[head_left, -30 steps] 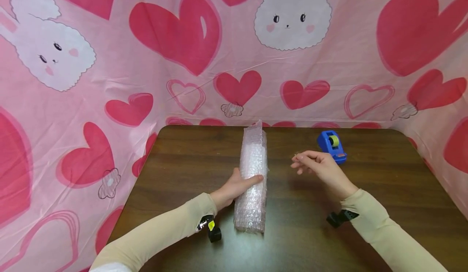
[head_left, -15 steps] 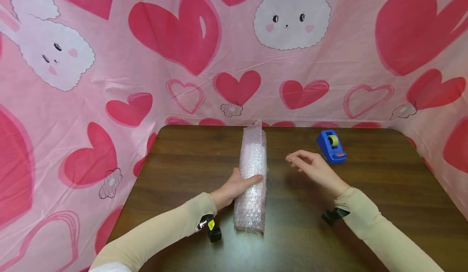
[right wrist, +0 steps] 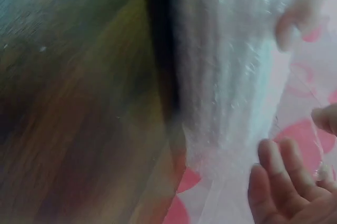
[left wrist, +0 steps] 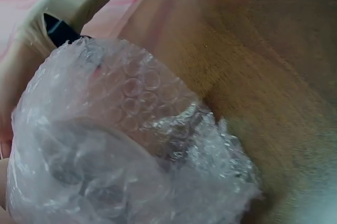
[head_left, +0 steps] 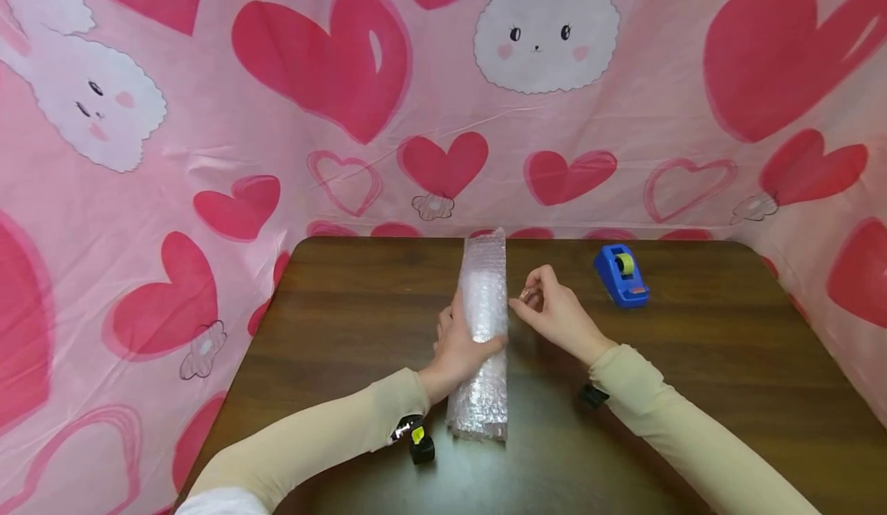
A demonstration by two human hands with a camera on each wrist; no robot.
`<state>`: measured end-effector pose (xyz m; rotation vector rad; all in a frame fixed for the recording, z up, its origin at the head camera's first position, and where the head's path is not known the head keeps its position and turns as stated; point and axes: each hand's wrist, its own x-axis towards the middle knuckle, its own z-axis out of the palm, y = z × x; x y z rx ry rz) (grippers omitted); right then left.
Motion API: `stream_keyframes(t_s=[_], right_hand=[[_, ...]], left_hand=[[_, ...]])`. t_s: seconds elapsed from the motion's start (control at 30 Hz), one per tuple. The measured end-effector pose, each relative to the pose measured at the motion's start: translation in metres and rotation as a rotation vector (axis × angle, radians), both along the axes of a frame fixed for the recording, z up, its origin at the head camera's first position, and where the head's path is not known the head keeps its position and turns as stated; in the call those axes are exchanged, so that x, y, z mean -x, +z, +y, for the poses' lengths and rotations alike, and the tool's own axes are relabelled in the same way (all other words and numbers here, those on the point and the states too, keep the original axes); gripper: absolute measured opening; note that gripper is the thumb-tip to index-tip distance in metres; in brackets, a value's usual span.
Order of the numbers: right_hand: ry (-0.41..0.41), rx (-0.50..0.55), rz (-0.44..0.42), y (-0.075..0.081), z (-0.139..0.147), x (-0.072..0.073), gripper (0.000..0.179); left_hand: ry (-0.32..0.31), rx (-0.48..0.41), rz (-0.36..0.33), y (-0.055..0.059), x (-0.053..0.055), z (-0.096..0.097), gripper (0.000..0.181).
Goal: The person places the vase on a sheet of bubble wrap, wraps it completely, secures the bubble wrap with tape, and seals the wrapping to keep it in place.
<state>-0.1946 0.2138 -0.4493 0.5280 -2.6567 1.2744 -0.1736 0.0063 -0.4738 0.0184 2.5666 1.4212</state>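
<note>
A long bundle of clear bubble wrap [head_left: 485,299] stands lengthwise at the middle of the table, tilted to its left side. My left hand [head_left: 460,349] grips it from the left, thumb over the top and fingers behind. From the left wrist, the crinkled near end of the bubble wrap [left wrist: 142,97] shows; what it encloses is blurred. Just right of the bundle, my right hand [head_left: 557,311] pinches a small shiny strip that looks like clear tape [head_left: 525,294] between thumb and forefinger. In the right wrist view, the other fingers [right wrist: 284,182] are spread beside the wrap.
A blue tape dispenser [head_left: 622,280] with a yellowish roll stands at the back right of the dark wooden table [head_left: 360,299]. Behind the table hangs a pink cloth [head_left: 582,122] printed with hearts and rabbits.
My right hand has moved left with the strip, from near the dispenser to the bundle's right side. My left hand has turned the bundle slightly, with more fingers now showing on its left.
</note>
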Motion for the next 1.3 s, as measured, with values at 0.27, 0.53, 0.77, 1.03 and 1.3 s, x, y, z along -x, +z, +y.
stream_keyframes(t_s=[0.27, 0.53, 0.77, 1.03, 1.3], right_hand=[[-0.03, -0.043, 0.118, -0.013, -0.014, 0.004, 0.043], [0.018, -0.121, 0.296, -0.018, -0.019, 0.012, 0.058], [0.052, -0.23, 0.499, -0.022, -0.025, 0.017, 0.025], [0.081, -0.303, 0.539, -0.027, -0.026, 0.018, 0.015], [0.15, -0.349, 0.539, -0.022, -0.025, 0.018, 0.018]], left_hand=[[-0.031, -0.022, 0.012, 0.002, 0.0, 0.004, 0.116], [-0.025, -0.11, 0.03, -0.002, 0.004, 0.0, 0.117], [-0.006, -0.139, 0.006, -0.004, 0.005, -0.002, 0.118], [-0.006, -0.15, 0.001, -0.006, 0.006, -0.004, 0.117], [-0.013, -0.152, -0.015, -0.004, 0.006, -0.005, 0.116]])
